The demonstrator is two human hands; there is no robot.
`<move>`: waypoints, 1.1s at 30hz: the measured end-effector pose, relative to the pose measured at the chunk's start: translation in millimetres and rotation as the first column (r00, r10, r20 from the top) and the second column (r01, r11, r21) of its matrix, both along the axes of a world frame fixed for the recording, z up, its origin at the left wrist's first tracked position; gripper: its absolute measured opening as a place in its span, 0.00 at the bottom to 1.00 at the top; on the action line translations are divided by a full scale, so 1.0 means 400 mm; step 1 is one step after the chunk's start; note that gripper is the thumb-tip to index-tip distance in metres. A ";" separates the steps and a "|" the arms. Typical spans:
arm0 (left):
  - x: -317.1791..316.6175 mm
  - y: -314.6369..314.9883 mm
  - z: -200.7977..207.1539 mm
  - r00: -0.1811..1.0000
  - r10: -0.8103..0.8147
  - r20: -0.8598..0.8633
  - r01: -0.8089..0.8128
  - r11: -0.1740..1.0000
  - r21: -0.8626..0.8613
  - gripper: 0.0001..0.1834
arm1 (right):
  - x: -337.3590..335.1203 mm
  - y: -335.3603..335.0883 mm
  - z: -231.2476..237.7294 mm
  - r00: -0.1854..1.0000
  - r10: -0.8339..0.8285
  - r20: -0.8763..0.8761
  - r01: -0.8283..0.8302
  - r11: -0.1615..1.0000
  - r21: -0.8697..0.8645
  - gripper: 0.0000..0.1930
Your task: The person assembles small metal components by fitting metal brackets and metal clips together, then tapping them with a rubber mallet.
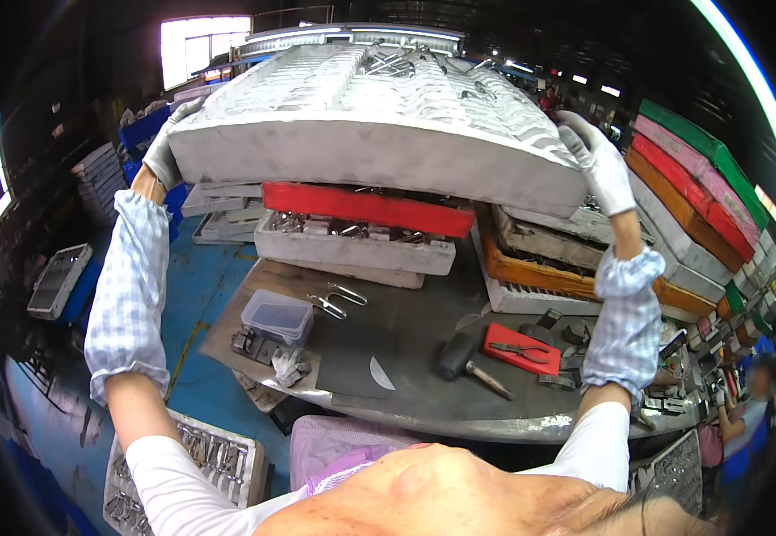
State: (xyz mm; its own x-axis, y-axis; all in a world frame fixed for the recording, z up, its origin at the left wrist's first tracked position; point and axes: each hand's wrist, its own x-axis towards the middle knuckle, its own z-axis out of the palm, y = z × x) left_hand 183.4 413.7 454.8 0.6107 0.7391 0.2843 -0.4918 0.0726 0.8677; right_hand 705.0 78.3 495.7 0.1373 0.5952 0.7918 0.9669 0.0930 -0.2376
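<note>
A wide white foam tray (370,156) is raised in front of me, above the workbench. My left hand (170,150), in a pale glove, grips its left end. My right hand (604,161), also gloved, is against its right end, with the fingers along the edge. Rows of slots run across the tray's top, and several loose metal tools (392,62) lie there, too small to name. Below it, a red tray (365,211) rests on a white tray (352,252) that holds metal parts.
On the workbench (406,393) lie a mallet (461,357), pliers (531,350) on a red block, a clear plastic box (276,313) and metal handles (329,306). Stacked trays (540,268) stand right, with coloured ones (687,170) beyond. A tool crate (249,469) sits lower left; another person (738,433) is far right.
</note>
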 end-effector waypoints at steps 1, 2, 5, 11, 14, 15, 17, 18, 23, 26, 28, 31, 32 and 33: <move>0.041 -0.019 -0.002 1.000 -0.026 -0.001 0.026 1.000 0.000 0.26 | 0.162 0.017 -0.013 0.981 -0.196 0.020 0.197 0.976 -0.097 0.34; 0.049 -0.070 -0.030 0.998 0.050 -0.029 -0.051 0.998 -0.044 0.25 | 0.172 0.022 -0.032 0.935 -0.047 -0.351 -0.052 0.962 -0.267 0.37; 0.067 -0.158 -0.107 0.990 0.137 0.033 -0.135 0.990 -0.043 0.27 | 0.252 0.005 -0.105 0.452 -0.001 -0.892 -0.457 0.858 -0.233 0.40; -0.076 -0.369 -0.208 0.927 0.367 0.082 -0.367 0.930 -0.018 0.30 | 0.122 -0.098 -0.229 0.147 0.356 -0.923 -0.558 0.800 0.220 0.29; -0.284 -0.427 -0.357 0.873 0.419 0.251 -0.432 0.902 -0.003 0.26 | -0.035 -0.156 -0.275 0.175 0.397 -0.901 -0.610 0.762 0.217 0.33; -0.371 -0.445 -0.433 0.828 0.457 0.326 -0.487 0.873 0.013 0.25 | -0.061 -0.159 -0.293 0.198 0.418 -0.887 -0.598 0.768 0.228 0.33; -0.544 -0.544 -0.574 0.764 0.580 0.283 -0.632 0.760 0.149 0.26 | -0.123 -0.152 -0.320 0.188 0.439 -0.879 -0.677 0.706 0.208 0.35; -0.652 -0.611 -0.673 0.657 0.721 0.219 -0.750 0.599 0.280 0.26 | -0.202 -0.157 -0.306 0.240 0.467 -0.851 -0.754 0.641 0.139 0.39; -0.908 -1.022 -0.836 0.585 0.804 0.105 -0.811 0.584 0.044 0.26 | -0.385 -0.020 -0.366 0.376 0.658 -0.653 -0.900 0.427 -0.089 0.43; -1.026 -1.291 -1.027 0.398 0.917 -0.031 -0.916 0.399 0.036 0.25 | -0.463 0.094 -0.433 0.226 0.691 -0.687 -0.964 0.258 -0.057 0.41; -0.957 -1.366 -1.070 0.317 0.948 -0.019 -0.944 0.314 -0.099 0.25 | -0.559 0.150 -0.499 0.133 0.554 -0.822 -0.989 0.127 -0.075 0.46; -0.949 -1.611 -1.111 0.154 0.987 0.042 -0.955 0.160 -0.250 0.24 | -0.716 0.212 -0.643 -0.066 0.474 -0.878 -0.995 -0.100 0.021 0.41; -0.747 -1.438 -1.026 0.187 0.981 0.051 -0.948 0.194 -0.253 0.27 | -0.730 0.276 -0.677 0.046 0.415 -0.909 -0.998 -0.019 -0.059 0.42; -0.721 -1.507 -0.974 0.113 0.993 0.043 -0.966 0.120 -0.227 0.27 | -0.791 0.314 -0.704 0.035 0.384 -0.923 -0.996 -0.063 -0.064 0.42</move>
State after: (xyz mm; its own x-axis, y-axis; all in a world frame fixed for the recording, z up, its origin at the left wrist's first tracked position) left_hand -105.2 -189.1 65.1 -0.7106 0.6906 0.1348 -0.3261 -0.4929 0.8066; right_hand 388.7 203.7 214.1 -0.6537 0.7443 0.1366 -0.0395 0.1467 -0.9884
